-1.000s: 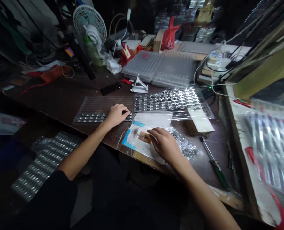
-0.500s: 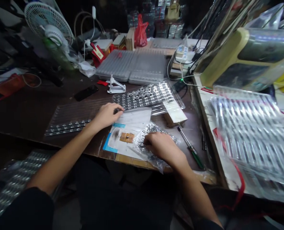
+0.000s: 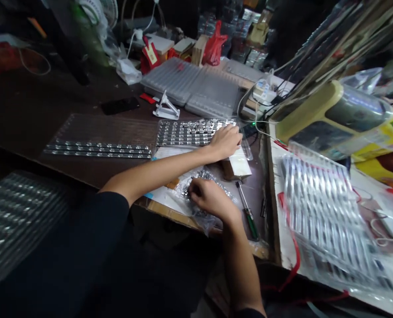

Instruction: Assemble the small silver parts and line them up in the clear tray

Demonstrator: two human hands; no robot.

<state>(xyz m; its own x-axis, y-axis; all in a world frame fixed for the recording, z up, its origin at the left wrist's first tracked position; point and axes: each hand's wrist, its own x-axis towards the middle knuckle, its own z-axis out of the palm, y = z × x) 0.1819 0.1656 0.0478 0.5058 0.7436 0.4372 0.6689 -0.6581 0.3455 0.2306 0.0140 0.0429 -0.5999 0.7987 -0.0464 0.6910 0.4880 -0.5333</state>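
Note:
My left hand (image 3: 227, 141) reaches across to the right end of a clear plastic tray (image 3: 183, 132) filled with rows of shiny metal-and-black rods. Its fingers curl down there, beside a small block-like box (image 3: 238, 165), and their tips are hidden. Closer to me, my right hand (image 3: 211, 196) is closed, thumb against fingers, over a clear plastic bag (image 3: 204, 221) of small shiny metal parts. What it pinches is too small to make out. Left of the full tray lies another clear tray (image 3: 106, 128) with several rods along its near edge.
A green-handled screwdriver (image 3: 249, 216) lies right of the bag. Behind are a white stand (image 3: 166, 108), a dark phone (image 3: 120, 106) and stacked clear trays (image 3: 212, 90). More trays (image 3: 318, 212) sit on the white surface at right, below a yellowish machine (image 3: 335, 115).
My left hand has swung right, from the full tray's left end to its right end. My right hand stays at the bag of parts. The whole view has turned and shifted.

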